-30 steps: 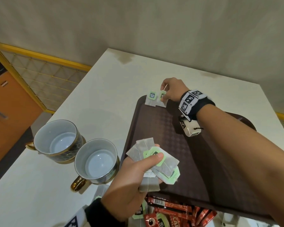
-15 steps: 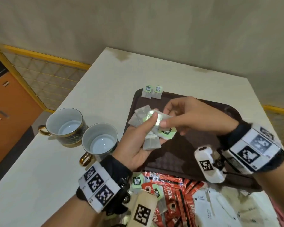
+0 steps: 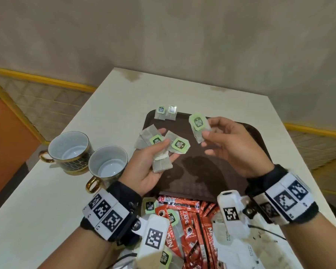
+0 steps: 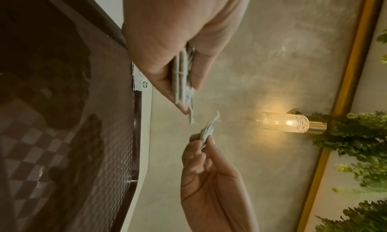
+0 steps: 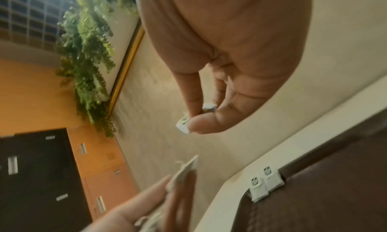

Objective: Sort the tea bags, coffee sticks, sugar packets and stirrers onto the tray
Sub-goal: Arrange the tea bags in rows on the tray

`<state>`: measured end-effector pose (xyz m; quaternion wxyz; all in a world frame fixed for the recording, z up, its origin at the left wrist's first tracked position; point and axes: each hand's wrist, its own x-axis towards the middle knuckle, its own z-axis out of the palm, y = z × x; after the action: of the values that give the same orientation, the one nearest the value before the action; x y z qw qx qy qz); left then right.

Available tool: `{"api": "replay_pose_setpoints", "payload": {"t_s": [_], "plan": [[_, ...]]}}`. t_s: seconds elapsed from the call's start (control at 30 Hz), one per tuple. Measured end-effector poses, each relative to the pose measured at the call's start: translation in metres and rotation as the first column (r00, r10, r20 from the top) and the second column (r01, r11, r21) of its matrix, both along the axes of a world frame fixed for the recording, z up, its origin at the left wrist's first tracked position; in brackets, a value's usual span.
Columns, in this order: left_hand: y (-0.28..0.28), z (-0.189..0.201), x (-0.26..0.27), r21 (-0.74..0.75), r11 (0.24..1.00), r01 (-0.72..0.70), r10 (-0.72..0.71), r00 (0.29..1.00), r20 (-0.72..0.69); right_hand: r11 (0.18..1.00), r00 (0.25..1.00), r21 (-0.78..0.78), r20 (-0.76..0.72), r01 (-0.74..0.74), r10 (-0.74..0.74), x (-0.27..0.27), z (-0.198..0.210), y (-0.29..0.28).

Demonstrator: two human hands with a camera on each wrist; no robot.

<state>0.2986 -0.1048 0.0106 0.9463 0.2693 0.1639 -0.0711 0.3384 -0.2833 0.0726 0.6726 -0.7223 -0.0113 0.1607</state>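
- Two cups [image 3: 70,152] with gold handles stand on the white tabletop [image 3: 47,200], left of the brown tray [image 3: 256,144] and touching each other.
- The left hand [image 3: 144,171] hovers over the tray's left part, palm up; its thumb presses a fanned bundle of tea bags [image 3: 159,146] against the fingers [image 3: 177,157] — at least two green tags face up. The left wrist view shows the same bundle [image 4: 182,76] edge-on, clamped between thumb and fingers.
- Two placed tea bags [image 3: 166,113] lie side by side, touching, at the tray's far left corner, their tags overhanging the rim onto the tabletop; in the right wrist view they [image 5: 265,182] sit at that same corner.
- A single tea bag [image 3: 199,127] is held above the tray's far middle, tilted, tag uppermost and apart from the bundle.
- The right hand [image 3: 233,146] pinches that bag between thumb and forefinger, the other fingers loosely curled — the right wrist view shows the pinch [image 5: 195,118] close up, though blurred.
- Near the tray's front edge, on the tabletop, lies a mixed heap: red coffee sticks [image 3: 192,226], a few more green-tagged tea bags, and white sugar packets [image 3: 233,247] toward the right, partly hidden by the wrist cameras.
- Whether stirrers lie in the heap cannot be told.
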Motion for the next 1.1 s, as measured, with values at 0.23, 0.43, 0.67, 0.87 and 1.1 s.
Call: {"api": "replay_pose_setpoints", "payload": {"t_s": [0.23,0.43,0.67,0.87,1.1], "plan": [[-0.011,0.001,-0.005,-0.002,0.998,-0.056,0.056,0.998,0.03,0.98,0.992,0.201,-0.125,-0.002,0.028,-0.024,-0.015,0.012],[-0.01,-0.001,-0.007,-0.025,0.996,-0.089,0.091,0.995,0.05,0.996,0.999,0.079,0.003,-0.043,0.043,-0.036,-0.026,0.016],[-0.02,0.001,-0.015,-0.011,0.999,-0.047,0.047,0.995,0.093,0.988,1.0,0.155,-0.025,-0.003,0.007,-0.031,-0.032,0.017],[-0.011,-0.003,-0.016,0.131,0.991,-0.005,0.002,1.0,0.026,0.995,0.981,-0.096,0.187,-0.033,0.051,-0.016,-0.022,0.005],[0.007,0.008,-0.002,0.531,0.805,0.263,-0.313,0.95,0.004,0.858,0.903,-0.37,0.1,-0.357,0.419,0.002,0.008,-0.004]]}}
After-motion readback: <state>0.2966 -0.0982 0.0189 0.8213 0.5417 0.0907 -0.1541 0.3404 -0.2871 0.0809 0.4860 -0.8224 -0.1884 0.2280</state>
